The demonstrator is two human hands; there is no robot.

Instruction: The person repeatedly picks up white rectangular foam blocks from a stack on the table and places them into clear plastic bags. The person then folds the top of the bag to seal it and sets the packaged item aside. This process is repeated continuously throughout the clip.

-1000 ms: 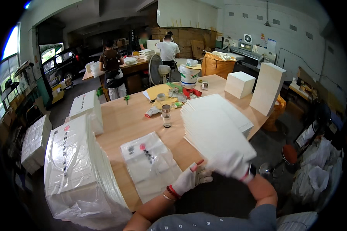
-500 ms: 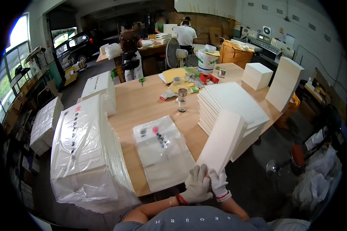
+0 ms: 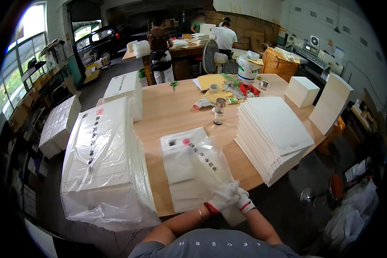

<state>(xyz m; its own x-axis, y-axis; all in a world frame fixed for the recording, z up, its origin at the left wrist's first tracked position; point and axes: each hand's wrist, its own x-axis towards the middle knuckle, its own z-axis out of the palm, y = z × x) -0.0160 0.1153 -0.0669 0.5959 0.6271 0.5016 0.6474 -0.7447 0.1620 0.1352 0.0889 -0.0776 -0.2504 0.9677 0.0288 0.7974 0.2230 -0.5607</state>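
Both my gloved hands are close together at the near edge of the table. My left hand (image 3: pixel 222 196) is closed on the near part of a clear printed plastic bag (image 3: pixel 207 161), slightly blurred by motion. Beside it, my right hand (image 3: pixel 244 200) is also closed at the bag's edge, its fingertips partly hidden. The bag slants up over a flat pile of similar plastic bags (image 3: pixel 179 189), and its lower end hangs below my hands. Just to the right stands a tall, slightly fanned stack of white sheets (image 3: pixel 277 122).
Plastic-wrapped stacks (image 3: pixel 101 142) line the table's left side. A glass bottle (image 3: pixel 219 112), gloves (image 3: pixel 203 103), green scissors (image 3: pixel 173 85) and a white bucket (image 3: pixel 248 69) are farther back. White blocks (image 3: pixel 302 91) stand far right. Several people work at another table behind a fan (image 3: pixel 210 57).
The bundle of white sheets I gripped now lies on the stack at right, out of my hands. My hands have taken hold of a plastic bag and raised it from the pile.
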